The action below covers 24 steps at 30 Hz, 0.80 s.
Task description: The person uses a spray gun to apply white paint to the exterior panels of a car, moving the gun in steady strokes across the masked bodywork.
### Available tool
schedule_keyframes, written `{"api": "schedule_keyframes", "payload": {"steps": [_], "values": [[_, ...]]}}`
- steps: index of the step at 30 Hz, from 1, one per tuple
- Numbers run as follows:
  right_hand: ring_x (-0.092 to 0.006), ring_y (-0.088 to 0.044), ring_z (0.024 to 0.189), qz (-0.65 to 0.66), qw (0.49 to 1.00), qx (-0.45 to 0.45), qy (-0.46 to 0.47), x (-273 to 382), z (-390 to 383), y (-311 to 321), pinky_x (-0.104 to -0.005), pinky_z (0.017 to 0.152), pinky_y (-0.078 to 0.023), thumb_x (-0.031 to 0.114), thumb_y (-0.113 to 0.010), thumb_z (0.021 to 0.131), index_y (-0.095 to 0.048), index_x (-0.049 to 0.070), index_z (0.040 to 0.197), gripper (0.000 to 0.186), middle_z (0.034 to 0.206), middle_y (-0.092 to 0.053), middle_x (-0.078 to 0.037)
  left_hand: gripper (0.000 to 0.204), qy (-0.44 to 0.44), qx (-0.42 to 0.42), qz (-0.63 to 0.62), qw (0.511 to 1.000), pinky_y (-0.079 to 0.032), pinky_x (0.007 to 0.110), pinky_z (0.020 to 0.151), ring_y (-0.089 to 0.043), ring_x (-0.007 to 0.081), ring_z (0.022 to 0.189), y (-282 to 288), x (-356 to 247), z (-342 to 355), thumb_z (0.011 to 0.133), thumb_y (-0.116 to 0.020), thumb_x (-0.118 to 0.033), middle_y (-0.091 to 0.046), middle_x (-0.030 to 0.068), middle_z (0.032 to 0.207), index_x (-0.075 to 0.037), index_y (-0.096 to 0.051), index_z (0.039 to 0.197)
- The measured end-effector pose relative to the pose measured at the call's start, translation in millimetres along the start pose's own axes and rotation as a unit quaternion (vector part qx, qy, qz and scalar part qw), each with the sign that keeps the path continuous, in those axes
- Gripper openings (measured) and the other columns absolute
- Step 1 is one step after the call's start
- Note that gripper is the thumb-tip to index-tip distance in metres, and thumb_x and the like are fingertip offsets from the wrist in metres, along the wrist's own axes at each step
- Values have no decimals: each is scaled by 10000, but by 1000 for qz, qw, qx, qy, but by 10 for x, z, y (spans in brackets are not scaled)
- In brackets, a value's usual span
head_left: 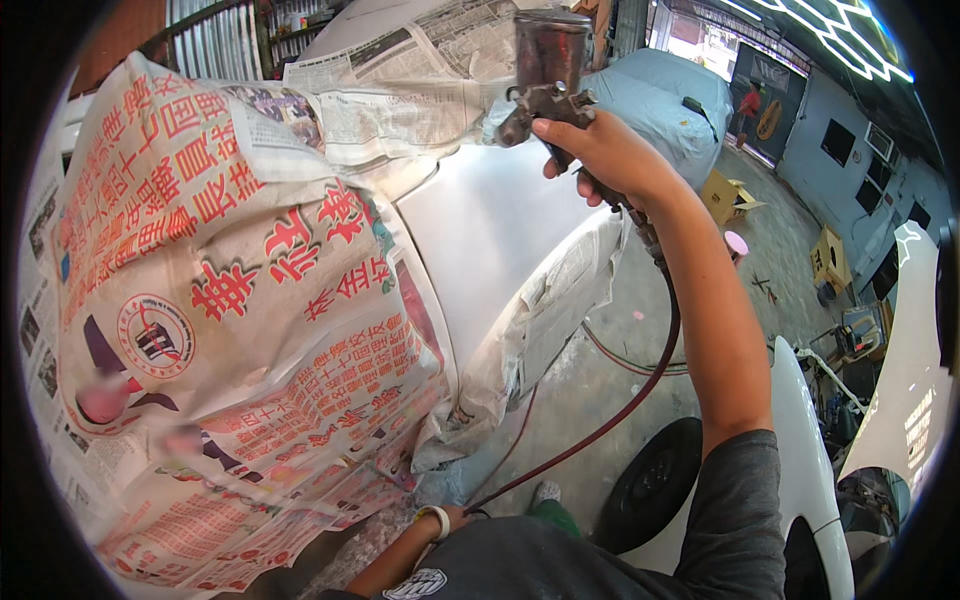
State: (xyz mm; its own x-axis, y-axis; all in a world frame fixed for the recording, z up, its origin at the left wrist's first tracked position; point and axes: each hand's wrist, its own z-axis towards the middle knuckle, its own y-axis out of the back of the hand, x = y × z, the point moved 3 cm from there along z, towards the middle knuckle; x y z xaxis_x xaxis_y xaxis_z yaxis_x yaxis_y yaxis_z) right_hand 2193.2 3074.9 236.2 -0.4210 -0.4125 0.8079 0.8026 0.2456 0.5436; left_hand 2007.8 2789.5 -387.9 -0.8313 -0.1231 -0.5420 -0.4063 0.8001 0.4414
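My right hand [606, 158] is raised at the upper middle, closed round the handle of a spray gun [552, 100]. A dark reddish cup tops the gun, and its nozzle end points left. From the handle's base a dark red air hose [640, 385] curves down to my left hand [455, 520], low by my waist. That hand is closed on the hose, its fingers partly hidden. Below and left of the gun lies a smooth white car body panel [490, 235], framed by masking newspaper [570, 280] and large printed paper sheets [250, 260].
A sheet-covered car [660, 110] stands beyond the panel. On the concrete floor [610, 390] lie a thin hose [640, 366], a tire [655, 485] and cardboard boxes [728, 197]. A white car body [810, 440] is close on my right. Far back stands a person in red [748, 105].
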Motion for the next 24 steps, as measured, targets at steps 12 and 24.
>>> {"api": "schedule_keyframes", "payload": {"steps": [12, 24], "values": [[-40, -438, 422, -49, 995, 79, 19, -86, 526, 94, -220, 370, -408, 411, -612, 977, -561, 81, 995, 334, 710, -588, -13, 617, -5, -4, -34, 999, -451, 441, 1025, -602, 418, 1198, 585, -773, -168, 972, -480, -485, -639, 257, 1276, -39, -540, 1394], [-94, -503, 492, -36, 998, -24, -35, -688, 1040, 663, -264, 412, -445, 388, -652, 949, -623, 80, 1071, 333, 725, -584, -32, 579, 16, -28, -18, 999, -484, 456, 979, -628, 418, 1156, 598, -852, 188, 974, -516, -473, -664, 258, 1226, -26, -585, 1334]]}}
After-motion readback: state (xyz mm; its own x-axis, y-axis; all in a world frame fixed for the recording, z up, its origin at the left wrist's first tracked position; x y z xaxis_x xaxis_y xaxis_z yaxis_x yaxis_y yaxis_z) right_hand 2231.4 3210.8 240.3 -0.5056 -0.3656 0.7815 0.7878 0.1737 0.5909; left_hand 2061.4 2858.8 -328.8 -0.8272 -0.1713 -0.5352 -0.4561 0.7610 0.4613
